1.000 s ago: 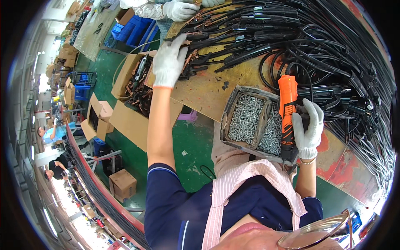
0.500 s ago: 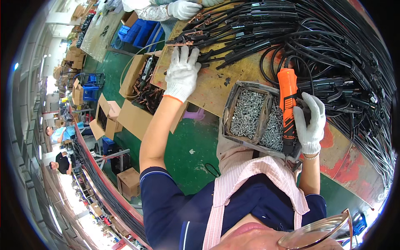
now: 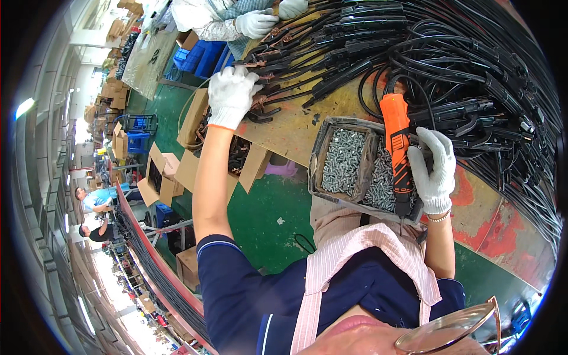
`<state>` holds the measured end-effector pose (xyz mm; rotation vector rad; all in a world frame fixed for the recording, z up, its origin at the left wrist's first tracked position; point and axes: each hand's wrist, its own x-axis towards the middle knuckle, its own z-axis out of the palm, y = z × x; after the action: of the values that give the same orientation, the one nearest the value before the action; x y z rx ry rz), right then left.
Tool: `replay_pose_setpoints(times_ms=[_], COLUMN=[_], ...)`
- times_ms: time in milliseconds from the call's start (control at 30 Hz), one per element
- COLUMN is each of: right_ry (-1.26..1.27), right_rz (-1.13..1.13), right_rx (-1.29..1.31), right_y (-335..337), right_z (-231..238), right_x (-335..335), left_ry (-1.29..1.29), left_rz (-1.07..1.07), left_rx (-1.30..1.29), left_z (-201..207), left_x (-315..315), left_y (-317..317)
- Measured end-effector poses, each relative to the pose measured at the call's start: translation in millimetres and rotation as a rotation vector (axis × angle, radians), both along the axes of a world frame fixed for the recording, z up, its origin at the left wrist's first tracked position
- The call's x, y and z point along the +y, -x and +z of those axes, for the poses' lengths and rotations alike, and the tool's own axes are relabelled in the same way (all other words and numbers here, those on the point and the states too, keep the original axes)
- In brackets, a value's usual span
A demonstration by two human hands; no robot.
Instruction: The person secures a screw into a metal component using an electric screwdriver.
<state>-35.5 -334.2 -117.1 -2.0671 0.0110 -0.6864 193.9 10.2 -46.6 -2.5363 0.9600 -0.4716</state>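
Observation:
My left hand [image 3: 232, 99], in a white knit glove, is at the table's left edge among the copper-ended tips of black cable-fitted clamps [image 3: 269, 89]. Its fingers are bent, and what lies under them is hidden. An orange and black electric screwdriver [image 3: 397, 133] lies across a tray of screws [image 3: 344, 157], its bit toward me. Beside the screwdriver is my gloved right hand [image 3: 435, 171], fingers loosely curled and apart, thumb close to the tool's body. Whether the thumb touches it I cannot tell.
Bundles of black cables [image 3: 455, 59] cover the table's far and right side. A co-worker's gloved hand [image 3: 256, 23] is at the far left edge. An open cardboard box [image 3: 251, 165] with copper parts stands below the table's left edge. A purple stool [image 3: 283, 167] shows beneath.
My left hand has moved left and its fingers, stretched before, are now bent. The right hand stays beside the screwdriver. The whole view has shifted slightly.

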Motion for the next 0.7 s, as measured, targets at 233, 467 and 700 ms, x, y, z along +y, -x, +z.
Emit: replay_pose_setpoints(times_ms=[233, 467, 700], right_ry=[-0.002, 0.008, 0.009], right_rz=[0.017, 0.026, 0.002], right_rx=[-0.002, 0.003, 0.008], right_y=[-2, -3, -4], right_z=[3, 1, -1], right_x=[1, -1, 2], left_ry=[0.226, -0.016, -0.212], left_rz=[0.261, 0.325, 0.300], left_rx=[0.256, 0.393, 0.390], left_z=[-63, -40, -26], left_x=[13, 24, 18], left_y=[-4, 48, 39])
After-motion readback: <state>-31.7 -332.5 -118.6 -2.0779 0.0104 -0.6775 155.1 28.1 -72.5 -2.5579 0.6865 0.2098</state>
